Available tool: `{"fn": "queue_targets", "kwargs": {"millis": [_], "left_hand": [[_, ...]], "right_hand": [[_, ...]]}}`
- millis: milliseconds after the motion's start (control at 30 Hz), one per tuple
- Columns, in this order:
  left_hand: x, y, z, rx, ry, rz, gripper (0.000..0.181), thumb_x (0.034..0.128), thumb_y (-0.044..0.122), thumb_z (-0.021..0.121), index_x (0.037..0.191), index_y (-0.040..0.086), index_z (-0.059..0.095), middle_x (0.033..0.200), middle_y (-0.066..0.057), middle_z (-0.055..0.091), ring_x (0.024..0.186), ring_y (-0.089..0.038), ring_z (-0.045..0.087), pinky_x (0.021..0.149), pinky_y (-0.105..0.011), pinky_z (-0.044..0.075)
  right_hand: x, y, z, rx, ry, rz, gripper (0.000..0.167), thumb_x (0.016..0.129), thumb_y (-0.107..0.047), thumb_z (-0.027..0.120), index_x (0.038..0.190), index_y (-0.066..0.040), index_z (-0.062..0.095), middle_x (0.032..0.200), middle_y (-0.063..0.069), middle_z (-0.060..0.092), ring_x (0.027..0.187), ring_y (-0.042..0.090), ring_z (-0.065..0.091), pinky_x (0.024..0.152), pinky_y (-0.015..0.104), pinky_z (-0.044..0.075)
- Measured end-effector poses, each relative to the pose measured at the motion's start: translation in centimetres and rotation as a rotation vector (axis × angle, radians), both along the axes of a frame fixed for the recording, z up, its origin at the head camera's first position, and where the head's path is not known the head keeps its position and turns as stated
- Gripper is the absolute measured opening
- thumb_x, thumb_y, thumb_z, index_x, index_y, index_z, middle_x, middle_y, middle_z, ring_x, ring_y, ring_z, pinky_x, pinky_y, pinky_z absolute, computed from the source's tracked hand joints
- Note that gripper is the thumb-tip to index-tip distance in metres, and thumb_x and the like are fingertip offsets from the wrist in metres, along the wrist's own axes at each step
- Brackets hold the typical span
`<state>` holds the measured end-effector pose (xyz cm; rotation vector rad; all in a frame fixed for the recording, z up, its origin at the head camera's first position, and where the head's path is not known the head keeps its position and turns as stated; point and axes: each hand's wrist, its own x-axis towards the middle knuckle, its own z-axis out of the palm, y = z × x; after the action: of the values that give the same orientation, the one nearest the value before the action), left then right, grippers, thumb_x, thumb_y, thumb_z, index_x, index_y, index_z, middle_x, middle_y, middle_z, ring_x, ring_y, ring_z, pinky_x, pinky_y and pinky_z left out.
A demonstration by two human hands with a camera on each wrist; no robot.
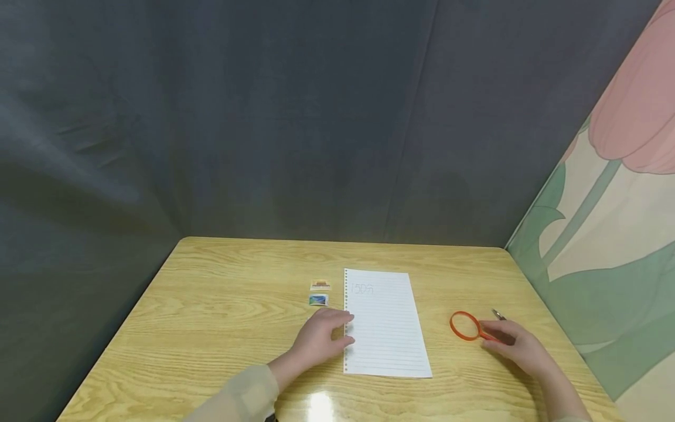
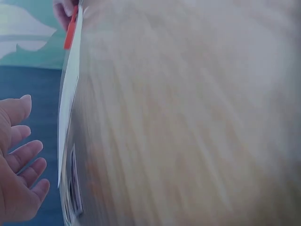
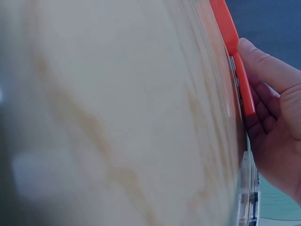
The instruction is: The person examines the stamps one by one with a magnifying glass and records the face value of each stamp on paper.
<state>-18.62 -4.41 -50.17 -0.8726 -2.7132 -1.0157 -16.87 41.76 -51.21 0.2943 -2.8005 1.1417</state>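
- Showing bright orange-red: magnifying glass (image 1: 480,332), round rim, slim straight hdl; wood visible thru lens.
- Loc: R side of surface (image 1: 211,328), just R of lined sheet (image 1: 387,334), rim end twd sheet.
- R hand (image 1: 519,348): pinching hdl btwn thumb & fingers; pen (image 1: 498,315) just beyond, partly hidden.
- L hand (image 1: 319,336): fingers loosely extended, thumb apart, at sheet's L edge, well apart from magnifying glass; can't tell if touching sheet.
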Motion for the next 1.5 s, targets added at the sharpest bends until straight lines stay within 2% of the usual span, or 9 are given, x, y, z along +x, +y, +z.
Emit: {"fn": "queue_targets", "kwargs": {"millis": [167, 400, 500, 767, 1000, 1167, 1267, 1500], "left_hand": [[-0.4, -1.6, 0.3, 0.061, -0.021, 0.031, 0.045, 0.0842, 0.021, 0.080, 0.124, 0.005, 0.068, 0.122, -0.004, 0.068, 0.116, -0.026, 0.059, 0.101, -0.043, 0.048], [-1.1, -3.9, 0.0, 0.118, -0.111, 0.090, 0.046, 0.0827, 0.023, 0.082, 0.124, 0.006, 0.069, 0.123, -0.006, 0.067, 0.118, -0.031, 0.057, 0.100, -0.049, 0.048], [-1.3, -4.6, -0.1, 0.144, -0.146, 0.098, 0.047, 0.0826, 0.021, 0.082, 0.125, 0.006, 0.068, 0.123, -0.007, 0.067, 0.119, -0.033, 0.056, 0.100, -0.051, 0.047], [-1.7, -5.9, -0.4, 0.103, -0.175, 0.102, 0.050, 0.0800, 0.020, 0.084, 0.125, 0.007, 0.069, 0.124, -0.008, 0.067, 0.119, -0.034, 0.056, 0.101, -0.051, 0.046], [-2.1, -6.5, -1.0, 0.061, -0.166, 0.126, 0.047, 0.0771, 0.024, 0.086, 0.119, 0.009, 0.072, 0.119, -0.008, 0.068, 0.116, -0.033, 0.057, 0.101, -0.050, 0.046], [-2.4, -6.7, -1.1, 0.043, -0.159, 0.116, 0.045, 0.0765, 0.023, 0.086, 0.117, 0.009, 0.073, 0.117, -0.008, 0.068, 0.115, -0.034, 0.057, 0.101, -0.051, 0.046], [-2.6, -6.7, -1.2, 0.031, -0.140, 0.101, 0.043, 0.0758, 0.022, 0.087, 0.115, 0.009, 0.073, 0.113, -0.006, 0.068, 0.112, -0.032, 0.058, 0.099, -0.050, 0.047], [-2.9, -6.7, -1.6, 0.017, -0.151, 0.088, 0.040, 0.0765, 0.020, 0.086, 0.114, 0.011, 0.074, 0.109, 0.000, 0.066, 0.110, -0.028, 0.057, 0.099, -0.048, 0.047]], "right_hand": [[0.0, 0.1, -0.3, -0.010, 0.028, 0.002, 0.042, 0.081, -0.009, 0.081, 0.116, 0.008, 0.068, 0.114, 0.002, 0.068, 0.101, -0.012, 0.052, 0.079, 0.005, 0.043], [0.1, 0.0, -0.5, -0.011, 0.028, -0.023, 0.035, 0.081, -0.008, 0.081, 0.112, 0.006, 0.070, 0.106, 0.003, 0.070, 0.094, -0.010, 0.056, 0.075, 0.007, 0.046], [0.2, -0.1, -0.5, -0.006, 0.025, -0.041, 0.032, 0.080, -0.007, 0.081, 0.109, 0.004, 0.072, 0.102, 0.005, 0.070, 0.090, -0.009, 0.057, 0.073, 0.010, 0.049], [0.2, -0.1, -0.5, 0.007, -0.002, -0.069, 0.024, 0.082, -0.006, 0.080, 0.104, 0.001, 0.073, 0.099, 0.012, 0.069, 0.085, -0.007, 0.057, 0.070, 0.015, 0.053], [0.1, -0.2, -0.3, 0.022, -0.033, -0.090, 0.020, 0.083, -0.008, 0.079, 0.102, -0.002, 0.074, 0.098, 0.010, 0.069, 0.084, -0.007, 0.057, 0.070, 0.017, 0.054], [0.2, -0.3, -0.1, 0.015, -0.050, -0.095, 0.018, 0.085, -0.009, 0.078, 0.101, -0.002, 0.074, 0.097, 0.008, 0.069, 0.083, -0.006, 0.057, 0.069, 0.018, 0.054], [0.3, -0.4, 0.0, 0.015, -0.047, -0.100, 0.016, 0.085, -0.009, 0.078, 0.099, -0.003, 0.075, 0.097, 0.008, 0.069, 0.083, -0.006, 0.057, 0.069, 0.018, 0.054], [0.0, -0.6, 0.1, 0.038, -0.007, -0.092, 0.015, 0.084, -0.011, 0.079, 0.098, -0.006, 0.076, 0.094, 0.004, 0.071, 0.082, -0.005, 0.059, 0.068, 0.018, 0.053]]}}
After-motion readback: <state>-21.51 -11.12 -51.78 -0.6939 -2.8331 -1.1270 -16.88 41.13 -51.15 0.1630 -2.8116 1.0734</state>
